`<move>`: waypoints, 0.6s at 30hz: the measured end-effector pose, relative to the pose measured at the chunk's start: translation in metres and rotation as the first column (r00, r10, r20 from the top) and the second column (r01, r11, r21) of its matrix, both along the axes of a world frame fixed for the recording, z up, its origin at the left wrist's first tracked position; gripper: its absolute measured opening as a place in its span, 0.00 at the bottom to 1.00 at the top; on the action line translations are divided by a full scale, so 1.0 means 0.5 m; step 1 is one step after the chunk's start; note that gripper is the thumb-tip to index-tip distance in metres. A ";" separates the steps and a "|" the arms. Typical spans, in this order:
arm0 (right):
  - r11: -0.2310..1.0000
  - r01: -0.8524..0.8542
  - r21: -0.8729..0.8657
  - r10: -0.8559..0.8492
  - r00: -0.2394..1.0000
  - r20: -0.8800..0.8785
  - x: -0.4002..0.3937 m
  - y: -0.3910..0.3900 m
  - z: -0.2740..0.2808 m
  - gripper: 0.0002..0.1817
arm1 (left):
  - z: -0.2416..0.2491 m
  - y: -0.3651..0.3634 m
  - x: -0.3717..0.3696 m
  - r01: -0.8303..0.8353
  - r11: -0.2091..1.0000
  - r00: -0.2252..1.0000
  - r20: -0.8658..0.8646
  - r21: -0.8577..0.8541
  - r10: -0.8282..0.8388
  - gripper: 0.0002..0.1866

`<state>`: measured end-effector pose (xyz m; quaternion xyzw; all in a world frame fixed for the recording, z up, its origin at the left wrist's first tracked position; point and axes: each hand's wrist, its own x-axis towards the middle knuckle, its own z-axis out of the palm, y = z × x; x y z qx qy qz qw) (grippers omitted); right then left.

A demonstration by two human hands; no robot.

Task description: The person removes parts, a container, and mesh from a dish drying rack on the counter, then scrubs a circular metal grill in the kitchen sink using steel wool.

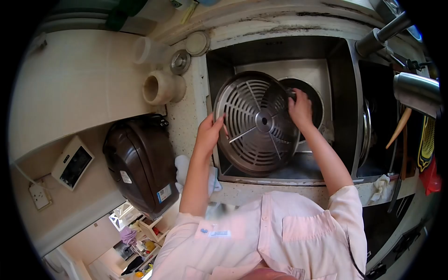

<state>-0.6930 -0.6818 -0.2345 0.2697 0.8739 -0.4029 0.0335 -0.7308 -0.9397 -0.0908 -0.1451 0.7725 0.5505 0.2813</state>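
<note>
A round slotted metal plate (242, 135) with a small hub at its centre is tilted over the sink (270, 179). My left hand (209, 133) is closed on its left rim, thumb on top. At the plate's upper right, my right hand (301, 108) has its fingers curled round something dark and hard to make out, close to the rim. Behind that hand, a round metal pan (318, 105) is partly hidden by the plate on the sink floor.
Left of the sink are a stone mortar (161, 87), round lids (197, 44), a dark brown appliance (140, 163) and a white cloth (183, 169). On the right, a tap (385, 32), a second basin with a metal lid (365, 133) and hanging utensils (399, 127).
</note>
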 end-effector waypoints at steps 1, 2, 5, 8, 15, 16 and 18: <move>0.985 -0.087 0.148 0.088 0.996 0.002 0.011 0.015 -0.030 0.22 | 0.006 -0.008 0.013 -0.018 0.999 0.999 -0.041 -0.047 0.016 0.10; 0.942 -0.172 0.289 0.174 0.985 0.017 0.026 0.019 -0.079 0.23 | 0.008 -0.011 0.026 -0.036 0.998 0.993 -0.115 -0.045 0.030 0.10; 0.648 -0.545 0.532 0.595 0.798 0.093 0.067 0.061 -0.183 0.26 | 0.010 -0.022 0.050 -0.090 0.996 0.965 -0.250 -0.026 0.081 0.11; 0.806 -0.464 0.366 0.483 0.874 0.044 0.026 0.058 -0.153 0.23 | -0.001 -0.014 0.057 -0.156 0.987 0.961 -0.236 -0.028 0.146 0.10; 0.931 -0.308 -0.197 0.143 0.803 -0.578 0.002 -0.150 0.154 0.16 | -0.032 0.024 0.063 -0.093 0.960 0.933 -0.359 -0.263 -0.008 0.10; 0.901 -0.396 -0.175 0.207 0.749 -0.630 0.009 -0.178 0.184 0.16 | -0.040 0.024 0.070 -0.049 0.935 0.897 -0.427 -0.351 -0.113 0.09; 0.929 -0.370 -0.024 0.255 0.684 -0.684 -0.032 -0.192 0.164 0.17 | -0.037 0.032 0.079 0.002 0.900 0.859 -0.461 -0.437 -0.225 0.09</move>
